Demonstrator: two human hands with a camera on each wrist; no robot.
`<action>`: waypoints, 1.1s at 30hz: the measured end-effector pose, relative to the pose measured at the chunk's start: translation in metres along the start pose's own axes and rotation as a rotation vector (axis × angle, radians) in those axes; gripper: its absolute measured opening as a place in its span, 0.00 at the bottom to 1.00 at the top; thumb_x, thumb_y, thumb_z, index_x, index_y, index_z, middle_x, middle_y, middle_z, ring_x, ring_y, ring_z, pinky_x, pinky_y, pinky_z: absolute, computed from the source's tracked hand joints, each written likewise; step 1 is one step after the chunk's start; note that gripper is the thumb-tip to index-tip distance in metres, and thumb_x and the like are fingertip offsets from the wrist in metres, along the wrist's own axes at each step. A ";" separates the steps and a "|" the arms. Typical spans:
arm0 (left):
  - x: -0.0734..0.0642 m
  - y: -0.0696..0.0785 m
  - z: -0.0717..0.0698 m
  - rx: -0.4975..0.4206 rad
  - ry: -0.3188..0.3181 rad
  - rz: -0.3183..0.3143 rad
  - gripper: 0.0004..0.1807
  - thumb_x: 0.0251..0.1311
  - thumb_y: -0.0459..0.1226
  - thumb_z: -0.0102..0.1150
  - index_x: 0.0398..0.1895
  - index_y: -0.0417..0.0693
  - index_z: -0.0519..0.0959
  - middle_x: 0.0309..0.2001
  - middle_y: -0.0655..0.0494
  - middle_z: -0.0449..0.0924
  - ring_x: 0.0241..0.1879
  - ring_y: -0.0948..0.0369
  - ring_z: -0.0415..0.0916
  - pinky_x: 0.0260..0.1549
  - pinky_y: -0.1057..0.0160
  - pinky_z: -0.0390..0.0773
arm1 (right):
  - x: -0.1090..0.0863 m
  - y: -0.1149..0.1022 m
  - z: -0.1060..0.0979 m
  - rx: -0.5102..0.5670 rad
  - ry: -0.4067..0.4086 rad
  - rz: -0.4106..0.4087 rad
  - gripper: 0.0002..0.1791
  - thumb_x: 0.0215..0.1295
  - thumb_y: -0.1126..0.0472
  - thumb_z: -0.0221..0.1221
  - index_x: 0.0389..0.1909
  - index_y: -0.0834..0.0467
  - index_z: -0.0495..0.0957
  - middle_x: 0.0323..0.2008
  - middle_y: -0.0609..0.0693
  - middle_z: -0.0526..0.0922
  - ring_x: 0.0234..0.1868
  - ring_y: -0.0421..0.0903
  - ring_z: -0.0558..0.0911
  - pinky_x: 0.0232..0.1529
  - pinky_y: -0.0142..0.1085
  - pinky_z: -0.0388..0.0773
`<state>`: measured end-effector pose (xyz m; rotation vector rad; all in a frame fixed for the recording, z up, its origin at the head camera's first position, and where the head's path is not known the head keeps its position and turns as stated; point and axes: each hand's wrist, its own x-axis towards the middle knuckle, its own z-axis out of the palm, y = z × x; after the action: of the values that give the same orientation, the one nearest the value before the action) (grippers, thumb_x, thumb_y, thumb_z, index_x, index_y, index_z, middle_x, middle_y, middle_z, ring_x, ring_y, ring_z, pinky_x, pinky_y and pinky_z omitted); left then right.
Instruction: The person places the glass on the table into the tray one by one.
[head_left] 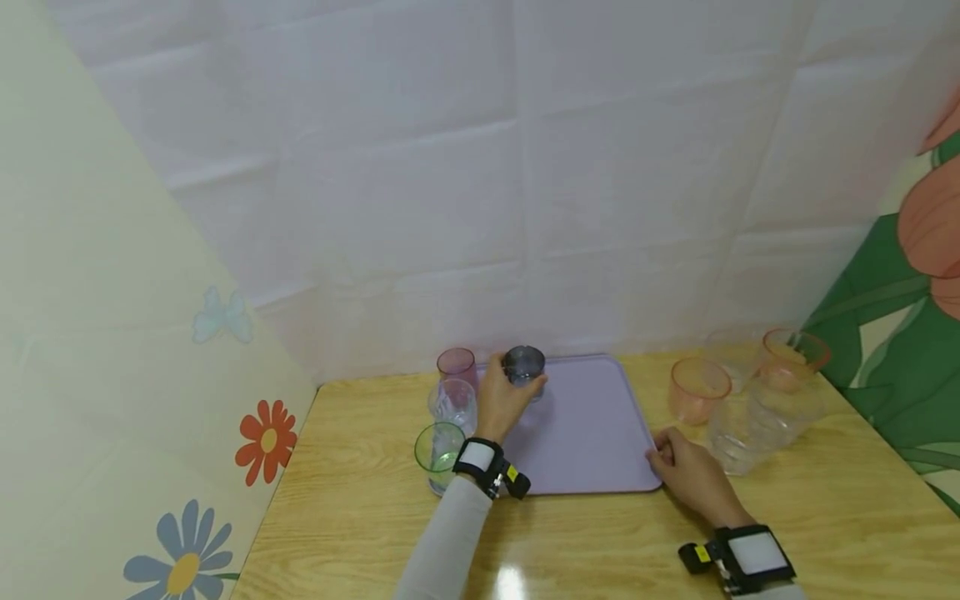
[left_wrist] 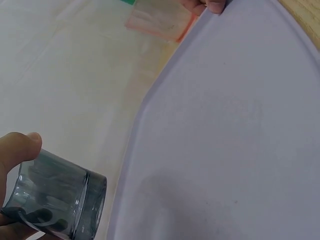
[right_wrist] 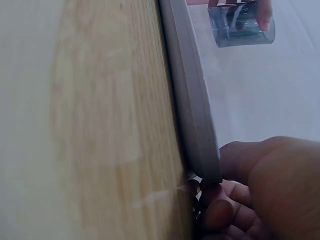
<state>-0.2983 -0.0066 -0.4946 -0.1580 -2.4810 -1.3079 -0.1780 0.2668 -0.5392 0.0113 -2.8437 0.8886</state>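
My left hand point(head_left: 501, 404) grips a smoky blue-grey glass point(head_left: 525, 365), thumb on one side and fingers on the other. In the left wrist view the glass point(left_wrist: 60, 197) is held above the far left part of the lilac tray point(head_left: 588, 429), its base facing the tray. With its fingertips my right hand point(head_left: 693, 475) pinches the tray's rim near the front right corner. The right wrist view has the thumb on one face of the tray edge point(right_wrist: 195, 110) and curled fingers at the other.
Left of the tray stand a purple glass point(head_left: 457, 364), a clear glass point(head_left: 455, 407) and a green-rimmed glass point(head_left: 441, 446). To its right are an orange glass point(head_left: 699, 392), an orange-rimmed one point(head_left: 795, 350) and several clear glasses. A sheet-covered wall point(head_left: 420, 208) rises behind the wooden table point(head_left: 352, 483).
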 end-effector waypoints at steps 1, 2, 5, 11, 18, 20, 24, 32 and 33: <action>0.000 -0.001 0.001 -0.003 -0.004 -0.007 0.38 0.46 0.53 0.74 0.57 0.44 0.71 0.52 0.44 0.81 0.51 0.52 0.81 0.50 0.54 0.80 | 0.000 0.000 0.000 0.001 -0.004 0.000 0.12 0.65 0.59 0.59 0.42 0.63 0.74 0.24 0.47 0.74 0.24 0.40 0.71 0.25 0.32 0.65; 0.001 -0.002 0.002 -0.005 -0.006 -0.012 0.38 0.46 0.52 0.74 0.57 0.44 0.70 0.53 0.44 0.81 0.51 0.52 0.81 0.51 0.53 0.80 | 0.000 0.000 -0.001 0.001 -0.007 0.001 0.12 0.65 0.59 0.59 0.43 0.64 0.74 0.24 0.47 0.74 0.24 0.40 0.71 0.25 0.32 0.65; 0.002 -0.003 0.005 -0.005 -0.017 -0.035 0.37 0.47 0.50 0.74 0.57 0.44 0.70 0.53 0.44 0.80 0.52 0.51 0.80 0.52 0.53 0.79 | 0.000 0.000 -0.001 0.001 -0.012 0.000 0.13 0.65 0.59 0.59 0.43 0.64 0.74 0.24 0.47 0.75 0.24 0.40 0.71 0.25 0.32 0.66; 0.005 -0.001 0.008 -0.038 -0.045 -0.067 0.37 0.48 0.50 0.74 0.58 0.45 0.69 0.55 0.44 0.80 0.54 0.52 0.79 0.54 0.53 0.78 | 0.000 0.001 -0.001 -0.001 -0.004 0.000 0.13 0.65 0.59 0.59 0.43 0.64 0.74 0.24 0.47 0.74 0.24 0.40 0.71 0.25 0.32 0.65; 0.009 0.001 0.013 -0.045 -0.045 -0.087 0.38 0.47 0.51 0.74 0.58 0.44 0.69 0.55 0.44 0.80 0.53 0.51 0.79 0.53 0.52 0.78 | 0.000 0.001 -0.001 0.003 -0.007 -0.001 0.13 0.65 0.59 0.59 0.43 0.64 0.74 0.24 0.47 0.74 0.24 0.40 0.70 0.25 0.31 0.65; 0.010 0.001 0.014 -0.050 -0.038 -0.090 0.38 0.47 0.50 0.74 0.58 0.44 0.69 0.54 0.44 0.80 0.53 0.51 0.80 0.53 0.52 0.78 | 0.000 0.001 -0.001 0.002 -0.003 -0.005 0.13 0.65 0.59 0.59 0.43 0.64 0.74 0.24 0.47 0.74 0.24 0.40 0.70 0.25 0.31 0.65; 0.012 0.000 0.016 -0.058 -0.030 -0.100 0.37 0.47 0.49 0.74 0.58 0.45 0.70 0.54 0.44 0.80 0.53 0.50 0.80 0.53 0.51 0.78 | 0.000 0.000 -0.001 0.000 -0.001 -0.007 0.12 0.65 0.59 0.59 0.43 0.64 0.74 0.24 0.47 0.74 0.24 0.40 0.70 0.25 0.31 0.65; 0.017 -0.003 0.019 -0.083 -0.037 -0.109 0.37 0.46 0.48 0.74 0.58 0.44 0.69 0.54 0.44 0.80 0.53 0.50 0.79 0.55 0.52 0.77 | 0.000 -0.001 -0.002 0.001 0.001 -0.008 0.12 0.65 0.59 0.59 0.42 0.63 0.74 0.24 0.47 0.74 0.23 0.39 0.70 0.24 0.31 0.64; 0.017 -0.004 0.020 -0.084 -0.037 -0.112 0.37 0.46 0.48 0.74 0.58 0.44 0.69 0.54 0.44 0.80 0.53 0.50 0.79 0.55 0.52 0.77 | 0.000 -0.001 -0.002 0.003 0.000 -0.007 0.12 0.65 0.59 0.59 0.42 0.63 0.74 0.24 0.47 0.74 0.23 0.39 0.70 0.24 0.31 0.64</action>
<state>-0.3201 0.0061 -0.5023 -0.0644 -2.4992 -1.4677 -0.1780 0.2672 -0.5373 0.0217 -2.8411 0.8911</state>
